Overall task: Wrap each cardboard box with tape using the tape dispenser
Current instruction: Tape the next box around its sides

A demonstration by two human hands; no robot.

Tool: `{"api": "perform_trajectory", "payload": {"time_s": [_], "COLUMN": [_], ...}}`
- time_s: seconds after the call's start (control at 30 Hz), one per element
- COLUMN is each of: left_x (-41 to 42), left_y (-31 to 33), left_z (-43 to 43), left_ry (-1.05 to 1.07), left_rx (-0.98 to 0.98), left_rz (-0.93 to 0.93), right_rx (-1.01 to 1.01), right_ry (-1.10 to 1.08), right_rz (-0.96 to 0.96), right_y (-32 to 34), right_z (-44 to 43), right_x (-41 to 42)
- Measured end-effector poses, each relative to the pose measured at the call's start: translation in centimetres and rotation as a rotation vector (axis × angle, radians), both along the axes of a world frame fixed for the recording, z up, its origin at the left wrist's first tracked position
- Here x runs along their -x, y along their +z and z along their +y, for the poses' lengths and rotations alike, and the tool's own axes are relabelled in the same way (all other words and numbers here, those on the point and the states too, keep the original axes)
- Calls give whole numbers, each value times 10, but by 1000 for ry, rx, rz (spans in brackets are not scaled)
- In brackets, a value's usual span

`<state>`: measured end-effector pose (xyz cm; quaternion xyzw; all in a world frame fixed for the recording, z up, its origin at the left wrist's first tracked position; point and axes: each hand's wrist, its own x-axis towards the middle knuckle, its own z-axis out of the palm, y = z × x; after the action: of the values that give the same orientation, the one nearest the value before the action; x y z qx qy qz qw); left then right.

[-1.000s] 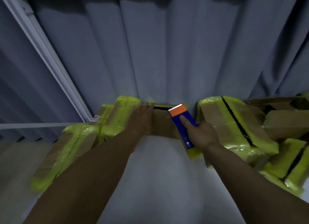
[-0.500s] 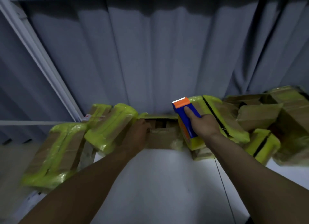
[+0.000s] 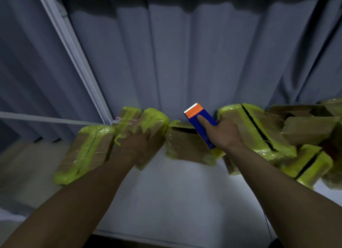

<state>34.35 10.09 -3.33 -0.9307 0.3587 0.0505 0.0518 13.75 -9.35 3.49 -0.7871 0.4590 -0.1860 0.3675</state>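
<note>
- One cardboard box (image 3: pixel 185 145) stands at the middle of the far edge of the white desk (image 3: pixel 166 196), brown, with loose film and yellow-green tape on it.
- Three taped boxes lie left of that middle box. The nearest taped box (image 3: pixel 155 125) just beside it is tilted.
- The left grip (image 3: pixel 137 145) rests palm down on that nearest taped box, with its fingers stretched forward over it. The hand is blurred.
- At least four more boxes are heaped right of the middle box; the pile is too jumbled for an exact count.
- There is one tape dispenser (image 3: pixel 200 125), blue with an orange head and a white toothed edge, above the right end of the middle box.
- The right grip (image 3: pixel 224 134) is closed round the dispenser from its right side, with the forefinger laid along the blue face.
- A grey curtain (image 3: pixel 185 53) hangs behind the middle box.
</note>
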Motion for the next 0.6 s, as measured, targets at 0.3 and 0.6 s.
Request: {"api": "perform_trajectory", "payload": {"time_s": [0.3,0.6], "left_x": [-1,-22], "left_y": [-8,-5], "left_z": [-60,-30], "left_ry": [161,188], "left_rx": [196,601], "left_rz": [40,-39], "right_rx": [-87,-61], "right_ry": [47,146], "right_rz": [109,135], "right_y": [-34,-29], "right_z": [-5,7], "right_x": [-27,-36]}}
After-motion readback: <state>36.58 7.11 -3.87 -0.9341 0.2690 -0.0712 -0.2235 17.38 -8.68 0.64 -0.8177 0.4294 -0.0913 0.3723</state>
